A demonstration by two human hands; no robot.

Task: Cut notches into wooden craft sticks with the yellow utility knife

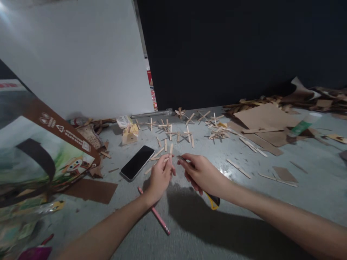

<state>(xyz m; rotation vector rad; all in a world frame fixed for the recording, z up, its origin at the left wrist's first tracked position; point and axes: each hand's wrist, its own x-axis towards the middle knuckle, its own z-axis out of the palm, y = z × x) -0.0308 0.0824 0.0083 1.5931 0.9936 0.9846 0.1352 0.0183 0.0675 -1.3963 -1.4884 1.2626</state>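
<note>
My left hand (160,177) is closed on a wooden craft stick (171,150), which stands up between thumb and fingers. My right hand (202,173) grips a utility knife (214,201) with a black and yellow handle; its tail shows below the palm. The tip end points at the left fingers, a small gap apart, and the blade is hard to make out. A pink pencil (157,216) lies partly under my left wrist. Left of that hand is a dark-screened phone (137,163). Beyond both hands, craft sticks joined in crosses (188,134) are spread over the table.
Cardboard pieces (260,117) and a green-labelled clear bottle or tube (303,124) are at the right. Loose sticks (238,168) lie nearer. A printed paper bag (54,151) stands left, beside a brown cardboard strip (90,190). White (81,54) and black panels (238,50) bound the back.
</note>
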